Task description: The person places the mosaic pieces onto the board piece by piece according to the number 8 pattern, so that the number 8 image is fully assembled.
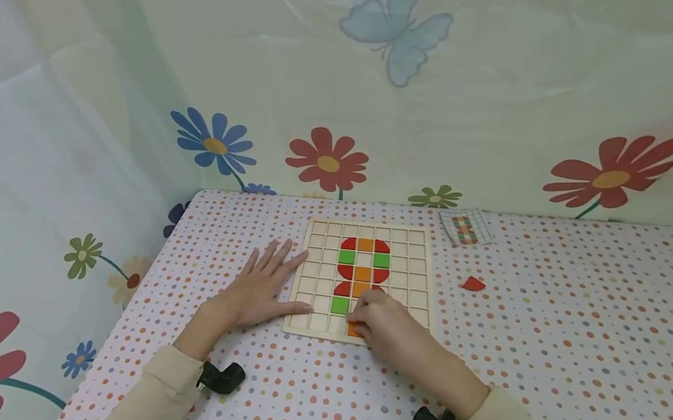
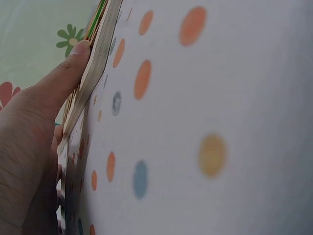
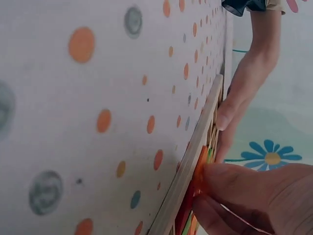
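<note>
A square wooden grid board [image 1: 418, 239] lies on the table with red rounded tiles [image 1: 344, 270], green square tiles [image 1: 340, 305] and orange square tiles [image 1: 365, 244] set in its middle columns. My left hand [image 1: 261, 290] rests with spread fingers along the board's left side, its thumb over the front left cells. The right hand [image 1: 396, 333] is at the board's front, thumb and fingertips pinching an orange tile [image 3: 199, 169] at the front row. That hand hides some cells and part of a red tile behind it.
Right of the board lies a loose red quarter-circle tile [image 1: 474, 284]. A printed pattern card [image 1: 485, 233] is at the back, beyond the board's right corner. The dotted tablecloth [image 1: 587, 338] extends to the right, and a flowered curtain [image 1: 496, 81] hangs behind.
</note>
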`<state>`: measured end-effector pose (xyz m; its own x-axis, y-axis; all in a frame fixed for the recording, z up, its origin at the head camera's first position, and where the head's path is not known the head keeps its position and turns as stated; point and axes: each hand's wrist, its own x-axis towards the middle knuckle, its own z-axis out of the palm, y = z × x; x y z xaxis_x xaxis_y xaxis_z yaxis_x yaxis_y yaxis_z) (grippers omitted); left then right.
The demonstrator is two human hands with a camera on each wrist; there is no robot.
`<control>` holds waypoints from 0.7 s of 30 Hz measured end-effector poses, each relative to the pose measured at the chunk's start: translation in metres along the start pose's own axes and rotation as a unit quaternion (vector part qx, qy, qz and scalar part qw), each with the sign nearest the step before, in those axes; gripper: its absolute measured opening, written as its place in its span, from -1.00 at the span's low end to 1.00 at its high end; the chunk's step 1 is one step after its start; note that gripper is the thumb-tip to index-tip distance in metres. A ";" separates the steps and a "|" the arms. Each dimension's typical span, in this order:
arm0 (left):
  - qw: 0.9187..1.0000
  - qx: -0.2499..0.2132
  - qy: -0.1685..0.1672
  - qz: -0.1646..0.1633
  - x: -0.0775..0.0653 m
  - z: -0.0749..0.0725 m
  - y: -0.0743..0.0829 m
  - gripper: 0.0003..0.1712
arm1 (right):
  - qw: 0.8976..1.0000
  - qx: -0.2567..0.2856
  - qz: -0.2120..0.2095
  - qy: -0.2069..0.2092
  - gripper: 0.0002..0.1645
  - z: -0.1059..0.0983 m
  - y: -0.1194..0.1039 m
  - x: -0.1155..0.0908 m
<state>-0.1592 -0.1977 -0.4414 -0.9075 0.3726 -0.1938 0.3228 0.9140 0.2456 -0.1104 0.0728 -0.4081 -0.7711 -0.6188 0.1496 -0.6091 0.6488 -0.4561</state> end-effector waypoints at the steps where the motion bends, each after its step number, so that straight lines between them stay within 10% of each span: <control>1: 1.000 0.000 -0.001 -0.001 0.000 0.000 0.000 0.18 | 1.000 -0.010 -0.006 0.002 -0.83 0.001 0.000 0.000; 21: 1.000 -0.006 0.002 0.003 -0.002 -0.001 0.001 0.18 | 0.997 0.053 -0.002 0.049 -0.81 -0.012 0.018 -0.015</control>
<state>-0.1575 -0.1981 -0.4398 -0.9066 0.3774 -0.1888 0.3253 0.9100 0.2572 -0.1120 0.0984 -0.4079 -0.7862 -0.5718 0.2343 -0.5935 0.5931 -0.5440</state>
